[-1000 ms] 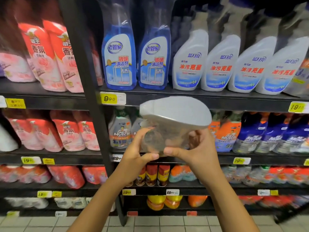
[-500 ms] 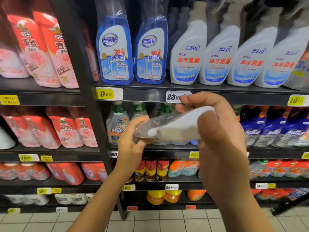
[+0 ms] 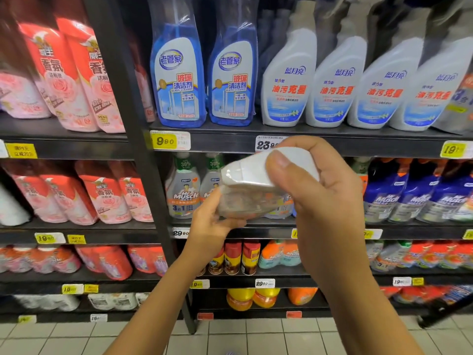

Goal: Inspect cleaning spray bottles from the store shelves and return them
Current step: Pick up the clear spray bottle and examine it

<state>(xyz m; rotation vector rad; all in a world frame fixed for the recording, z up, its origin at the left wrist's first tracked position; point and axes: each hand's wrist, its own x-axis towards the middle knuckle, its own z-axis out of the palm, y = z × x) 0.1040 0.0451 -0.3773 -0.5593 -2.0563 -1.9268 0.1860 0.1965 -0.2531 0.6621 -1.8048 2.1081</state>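
Note:
I hold a white spray bottle [image 3: 252,176] wrapped in clear plastic, lying on its side in front of the shelves. My right hand [image 3: 322,196] grips its white body from above and the right, thumb across the near face. My left hand [image 3: 212,226] holds the plastic-wrapped trigger end from below. The bottle's label is hidden from me. Behind it, the upper shelf [image 3: 230,143] carries matching white spray bottles [image 3: 286,83] and two blue glass-cleaner bottles [image 3: 179,80].
Below stand Mr Muscle sprays [image 3: 183,190] and dark blue spray bottles [image 3: 399,198]. Pink refill pouches [image 3: 74,80] fill the left bay past a black upright post [image 3: 133,124]. Cans and orange bottles sit lower down. Tiled floor [image 3: 256,336] runs under the shelving.
The bottle has been turned from base-toward-me to lying on its side. My right hand moved from underneath to grip the white body from above; the left hand stays at the trigger end.

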